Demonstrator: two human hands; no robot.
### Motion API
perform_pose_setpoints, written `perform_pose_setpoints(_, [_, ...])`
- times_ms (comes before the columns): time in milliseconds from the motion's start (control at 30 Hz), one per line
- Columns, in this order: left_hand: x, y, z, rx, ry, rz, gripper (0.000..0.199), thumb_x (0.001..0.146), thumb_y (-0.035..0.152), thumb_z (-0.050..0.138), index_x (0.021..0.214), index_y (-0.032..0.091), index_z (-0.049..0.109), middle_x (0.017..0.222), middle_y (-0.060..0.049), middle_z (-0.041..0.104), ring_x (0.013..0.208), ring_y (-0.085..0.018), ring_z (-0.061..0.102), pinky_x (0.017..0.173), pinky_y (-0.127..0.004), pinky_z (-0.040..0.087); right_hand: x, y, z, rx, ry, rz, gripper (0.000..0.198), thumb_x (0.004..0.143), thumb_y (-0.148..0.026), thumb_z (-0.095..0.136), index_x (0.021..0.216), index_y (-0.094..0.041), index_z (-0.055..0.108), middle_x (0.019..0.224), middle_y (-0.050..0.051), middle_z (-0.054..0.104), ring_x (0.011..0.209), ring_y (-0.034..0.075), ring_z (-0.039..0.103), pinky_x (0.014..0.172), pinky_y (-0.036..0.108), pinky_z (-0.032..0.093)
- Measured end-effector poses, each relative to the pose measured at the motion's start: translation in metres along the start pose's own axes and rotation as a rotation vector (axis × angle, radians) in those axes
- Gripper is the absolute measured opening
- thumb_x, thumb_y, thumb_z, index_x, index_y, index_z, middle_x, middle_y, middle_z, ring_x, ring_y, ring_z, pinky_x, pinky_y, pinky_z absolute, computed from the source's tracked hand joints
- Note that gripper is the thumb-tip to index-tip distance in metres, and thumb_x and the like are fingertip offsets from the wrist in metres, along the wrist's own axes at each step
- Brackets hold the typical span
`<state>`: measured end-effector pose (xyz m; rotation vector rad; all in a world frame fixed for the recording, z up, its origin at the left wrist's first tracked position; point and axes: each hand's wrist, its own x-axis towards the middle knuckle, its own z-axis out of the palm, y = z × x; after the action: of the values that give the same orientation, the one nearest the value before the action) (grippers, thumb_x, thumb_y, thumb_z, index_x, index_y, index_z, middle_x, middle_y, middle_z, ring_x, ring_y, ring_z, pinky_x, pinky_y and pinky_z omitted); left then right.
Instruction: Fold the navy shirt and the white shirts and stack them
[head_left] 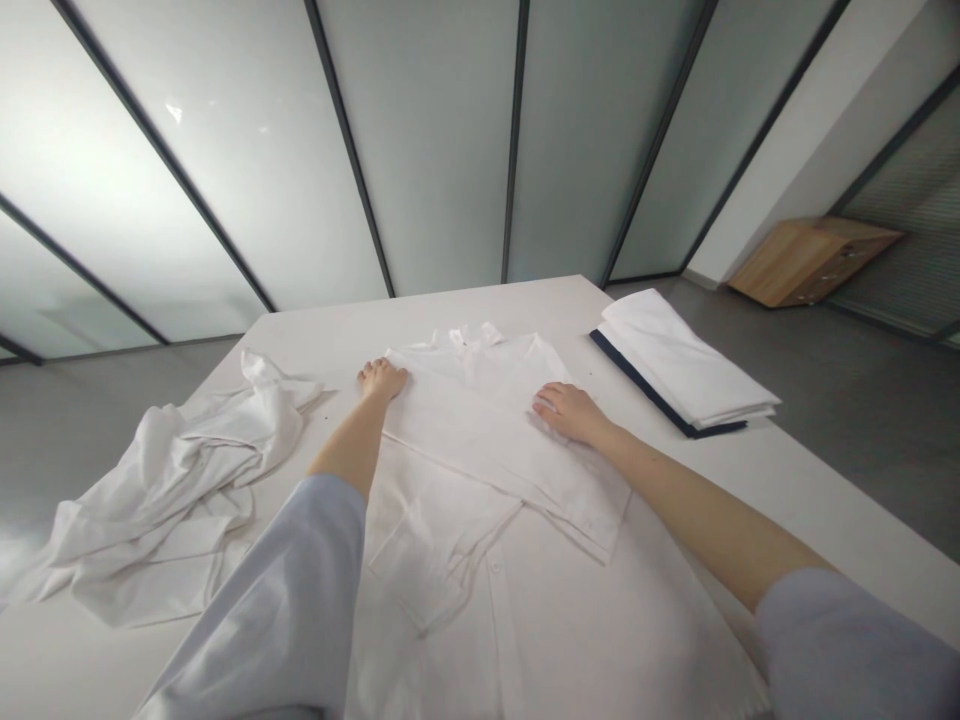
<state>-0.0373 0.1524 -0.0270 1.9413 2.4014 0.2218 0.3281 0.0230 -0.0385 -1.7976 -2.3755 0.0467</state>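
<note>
A white button-up shirt [570,620] lies spread on the white table, its collar at the far end and its hem toward me. Both sleeves are folded inward across the front, one over the other. At the shirt's left shoulder edge rests my left hand [382,378], palm down with fingers spread a little. My right hand [571,410] lies on the upper right part of the shirt, fingers loosely stretched out over the cloth. Neither hand grips the fabric visibly.
On the left of the table [510,300] lies a crumpled heap of white cloth [180,480]. To the right, folded white garments [682,360] sit on a dark folded piece [645,390]. Frosted glass panels stand behind; a wooden cabinet [802,262] is at the far right.
</note>
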Motion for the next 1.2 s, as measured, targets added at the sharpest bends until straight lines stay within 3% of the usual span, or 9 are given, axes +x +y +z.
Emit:
perform_pose_setpoints(100, [0.002,0.000,-0.002,0.034,-0.015,-0.021,0.067,0.086,0.043,0.041,0.143,0.008,0.040,0.151,-0.021,0.038,0.142,-0.035,0.028,0.111,-0.052,0.027,-0.006,-0.001,0.007,-0.025,0.049,0.006,0.044,0.094,-0.041,0.041,0.130,-0.020,0.057,0.140,0.012,0.053,0.127,0.029,0.049,0.104,0.044,0.037])
perform_pose_setpoints(233, [-0.004,0.003,-0.003,0.052,0.099,0.219,0.064,0.090,0.039,0.038,0.147,0.013,0.034,0.159,-0.015,0.024,0.146,-0.028,0.020,0.114,-0.044,0.024,-0.013,-0.003,0.013,-0.023,0.080,0.017,0.044,0.094,-0.037,0.041,0.132,-0.020,0.056,0.142,0.012,0.051,0.126,0.028,0.049,0.104,0.044,0.037])
perform_pose_setpoints(333, [-0.007,0.008,0.000,0.069,0.042,0.321,0.062,0.092,0.044,0.034,0.146,0.014,0.037,0.159,-0.014,0.024,0.146,-0.027,0.020,0.115,-0.043,0.022,-0.013,-0.003,0.012,-0.022,0.081,0.015,0.045,0.094,-0.037,0.041,0.131,-0.018,0.056,0.142,0.014,0.051,0.126,0.029,0.049,0.104,0.044,0.038])
perform_pose_setpoints(533, [-0.002,0.006,0.009,0.077,-0.115,0.258,0.068,0.094,0.052,0.025,0.151,0.015,0.030,0.160,-0.015,0.020,0.147,-0.028,0.018,0.115,-0.046,0.023,-0.013,-0.004,0.011,-0.018,0.089,0.024,0.044,0.094,-0.036,0.042,0.130,-0.017,0.057,0.141,0.014,0.051,0.127,0.029,0.049,0.104,0.043,0.038])
perform_pose_setpoints(733, [-0.009,0.012,0.005,0.115,-0.040,0.245,0.066,0.093,0.052,0.030,0.148,0.016,0.034,0.158,-0.016,0.026,0.145,-0.031,0.022,0.115,-0.051,0.019,-0.014,-0.004,0.012,-0.020,0.094,0.020,0.044,0.094,-0.037,0.041,0.131,-0.019,0.057,0.142,0.012,0.051,0.130,0.027,0.047,0.106,0.042,0.037])
perform_pose_setpoints(833, [-0.029,0.022,0.000,0.139,0.091,0.310,0.055,0.093,0.041,0.036,0.141,0.016,0.043,0.153,-0.016,0.035,0.142,-0.030,0.028,0.115,-0.047,0.020,-0.014,-0.004,0.012,-0.034,0.073,0.020,0.046,0.095,-0.038,0.039,0.133,-0.017,0.055,0.144,0.013,0.049,0.133,0.027,0.043,0.109,0.042,0.035])
perform_pose_setpoints(900, [-0.048,0.027,0.001,0.125,0.107,0.350,0.052,0.092,0.040,0.038,0.137,0.016,0.048,0.150,-0.015,0.040,0.139,-0.030,0.033,0.113,-0.046,0.024,-0.013,-0.004,0.013,-0.047,0.053,0.038,0.050,0.095,-0.041,0.038,0.137,-0.018,0.052,0.147,0.013,0.045,0.138,0.028,0.036,0.112,0.043,0.030])
perform_pose_setpoints(1067, [-0.093,0.027,0.008,0.069,-0.030,0.251,0.069,0.090,0.061,0.032,0.144,0.018,0.041,0.154,-0.018,0.032,0.141,-0.037,0.028,0.110,-0.057,0.024,-0.008,-0.008,0.012,-0.058,-0.029,0.138,0.073,0.093,-0.061,0.033,0.150,-0.016,0.034,0.158,0.016,0.026,0.147,0.035,0.014,0.116,0.053,0.015])
perform_pose_setpoints(1200, [-0.104,0.018,0.007,0.061,-0.116,0.174,0.079,0.089,0.067,0.027,0.150,0.018,0.031,0.159,-0.018,0.021,0.145,-0.039,0.017,0.112,-0.062,0.016,-0.006,-0.015,0.010,-0.051,-0.110,0.156,0.081,0.090,-0.070,0.028,0.151,-0.017,0.032,0.158,0.018,0.024,0.146,0.036,0.016,0.115,0.054,0.014])
